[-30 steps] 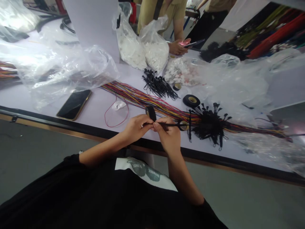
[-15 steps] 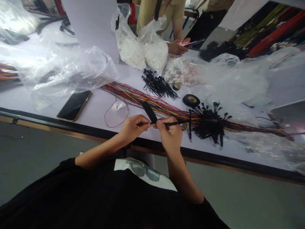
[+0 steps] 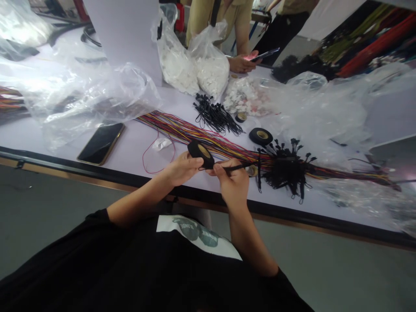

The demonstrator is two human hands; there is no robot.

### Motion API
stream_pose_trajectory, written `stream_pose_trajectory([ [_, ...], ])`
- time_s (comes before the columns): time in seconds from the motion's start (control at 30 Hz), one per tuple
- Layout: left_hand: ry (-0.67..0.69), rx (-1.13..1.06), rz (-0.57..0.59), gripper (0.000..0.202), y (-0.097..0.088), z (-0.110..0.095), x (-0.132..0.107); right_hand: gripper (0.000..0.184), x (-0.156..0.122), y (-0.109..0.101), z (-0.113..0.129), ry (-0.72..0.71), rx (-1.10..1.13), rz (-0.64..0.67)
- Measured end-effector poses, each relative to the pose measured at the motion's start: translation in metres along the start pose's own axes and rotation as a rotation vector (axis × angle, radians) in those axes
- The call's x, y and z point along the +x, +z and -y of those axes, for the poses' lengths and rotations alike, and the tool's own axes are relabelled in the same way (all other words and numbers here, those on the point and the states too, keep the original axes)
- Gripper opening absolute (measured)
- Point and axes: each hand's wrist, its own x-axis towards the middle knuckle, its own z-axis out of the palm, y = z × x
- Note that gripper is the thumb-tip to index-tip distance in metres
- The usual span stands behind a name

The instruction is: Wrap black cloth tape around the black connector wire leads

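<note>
My left hand is closed around a small roll of black tape, held just above the table's near edge. My right hand pinches a thin black taped wire that runs right toward a bushy cluster of black connectors. The two hands almost touch at the fingertips. A long bundle of multicoloured wires lies on the white table just behind both hands.
A phone lies screen-up at the left. A red wire loop, another black tape roll, black cable ties and plastic bags of white parts sit behind. A person's hand holds a phone across the table.
My left hand has turned the tape roll from edge-on to showing its open core, carrying it slightly left and up. My right hand has stayed on the black wire.
</note>
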Motion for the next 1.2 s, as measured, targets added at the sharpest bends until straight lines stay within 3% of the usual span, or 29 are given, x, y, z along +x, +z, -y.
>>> stream_pose_trajectory([
  [0.13, 0.252, 0.291, -0.121, 0.069, 0.005, -0.001, -0.018, 0.021, 0.006, 0.004, -0.016, 0.106, 0.148, -0.089],
  [0.2, 0.372, 0.513, -0.058, 0.08, 0.005, -0.003, -0.029, 0.021, 0.01, 0.004, -0.023, 0.111, 0.203, -0.105],
  [0.27, 0.438, 0.701, 0.106, 0.084, 0.005, -0.006, -0.036, 0.021, 0.012, 0.002, -0.026, 0.104, 0.216, -0.083],
  [0.33, 0.46, 0.805, 0.26, 0.078, 0.004, -0.007, -0.037, 0.02, 0.013, -0.001, -0.025, 0.085, 0.181, -0.06],
  [0.37, 0.465, 0.825, 0.282, 0.069, 0.003, -0.008, -0.036, 0.019, 0.013, -0.003, -0.024, 0.073, 0.168, -0.053],
  [0.47, 0.493, 0.825, 0.123, 0.028, 0.003, -0.008, -0.027, 0.017, 0.011, -0.006, -0.019, 0.025, 0.189, -0.001],
  [0.57, 0.44, 0.869, -0.031, 0.01, 0.008, -0.011, -0.018, 0.017, 0.01, -0.008, -0.015, -0.056, 0.205, 0.047],
  [0.73, 0.284, 1.009, -0.044, 0.004, 0.02, -0.019, -0.014, 0.022, 0.009, -0.004, -0.016, -0.115, 0.125, -0.011],
  [0.97, 0.325, 1.173, -0.089, 0.017, 0.018, -0.022, -0.01, 0.026, 0.006, 0.009, -0.019, -0.046, 0.228, -0.089],
  [1.07, 0.27, 1.087, -0.12, 0.018, 0.014, -0.023, -0.008, 0.023, 0.008, 0.003, -0.011, -0.022, 0.116, 0.06],
  [1.2, 0.085, 0.836, -0.102, 0.02, 0.011, -0.025, -0.005, 0.025, 0.007, -0.009, 0.004, -0.033, -0.209, 0.327],
])
